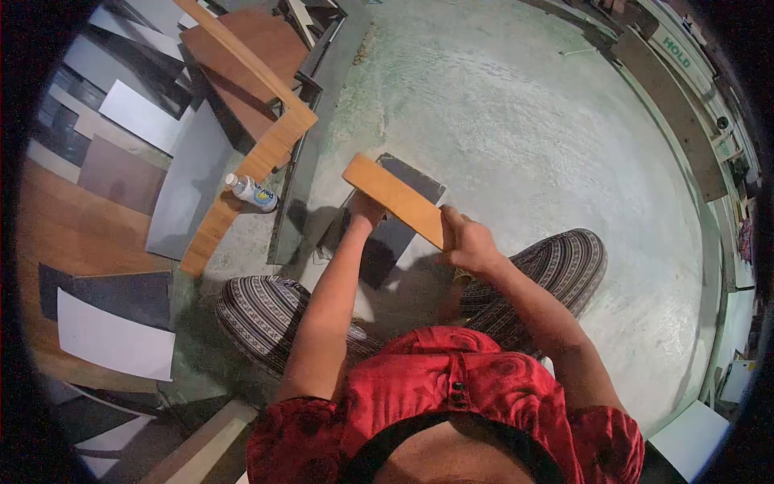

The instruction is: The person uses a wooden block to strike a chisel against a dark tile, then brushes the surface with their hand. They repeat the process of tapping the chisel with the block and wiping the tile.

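An orange-brown wooden board [399, 202] is held up at a slant in front of me, one edge towards the camera. My right hand [473, 244] grips its lower right end, with the thumb and fingers around the edge. At its near side, towards the left end, my left hand [367, 211] holds it from below; most of those fingers are hidden behind the board. Beneath it a dark grey panel [387, 252] lies on the floor between my legs, partly covered by the board and my left arm.
I sit on a pale concrete floor [516, 121]. Left of me stands a white bottle [251, 194] beside a long wooden strip [211, 234]. Several board offcuts, including a white sheet [115, 334], lie further left. A rail marked HOLD [676, 50] runs along the right.
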`<action>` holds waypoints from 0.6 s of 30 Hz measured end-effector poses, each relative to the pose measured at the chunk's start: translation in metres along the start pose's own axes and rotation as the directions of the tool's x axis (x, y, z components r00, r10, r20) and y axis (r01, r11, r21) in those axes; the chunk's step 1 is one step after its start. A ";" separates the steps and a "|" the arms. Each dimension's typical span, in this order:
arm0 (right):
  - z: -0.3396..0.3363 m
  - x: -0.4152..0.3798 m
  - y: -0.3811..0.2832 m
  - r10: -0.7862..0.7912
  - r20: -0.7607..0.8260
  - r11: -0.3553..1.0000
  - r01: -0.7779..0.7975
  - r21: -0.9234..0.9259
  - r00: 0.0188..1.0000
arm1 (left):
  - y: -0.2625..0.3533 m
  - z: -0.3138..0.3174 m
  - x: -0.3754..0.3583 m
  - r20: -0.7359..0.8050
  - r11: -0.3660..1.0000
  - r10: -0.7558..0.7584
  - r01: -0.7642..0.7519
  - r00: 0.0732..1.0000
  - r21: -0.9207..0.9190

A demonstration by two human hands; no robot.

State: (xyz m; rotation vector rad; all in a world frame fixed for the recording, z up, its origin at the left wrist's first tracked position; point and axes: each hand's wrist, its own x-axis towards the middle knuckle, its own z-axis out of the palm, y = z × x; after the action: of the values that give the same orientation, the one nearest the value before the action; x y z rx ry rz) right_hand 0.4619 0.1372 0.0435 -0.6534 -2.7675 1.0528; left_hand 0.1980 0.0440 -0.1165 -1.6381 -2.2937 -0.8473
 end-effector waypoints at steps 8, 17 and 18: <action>-0.009 0.003 0.000 -0.097 -0.110 0.989 0.108 0.102 0.989 | -0.007 0.011 -0.004 0.086 0.922 -0.219 0.235 0.972 -0.308; -0.010 0.025 0.011 -0.033 0.069 0.998 0.036 -0.046 0.997 | -0.004 -0.003 0.004 0.165 0.938 0.049 -0.102 0.985 0.330; -0.009 0.023 0.010 -0.106 -0.021 0.994 0.106 0.004 0.994 | -0.004 0.000 0.002 0.166 0.939 0.046 -0.099 0.985 0.330</action>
State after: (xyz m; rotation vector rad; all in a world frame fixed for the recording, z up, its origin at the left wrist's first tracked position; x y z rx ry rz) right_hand 0.4469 0.1593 0.0424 -0.5073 -2.7469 1.0253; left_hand 0.1935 0.0445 -0.1171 -1.6666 -2.3013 -0.2927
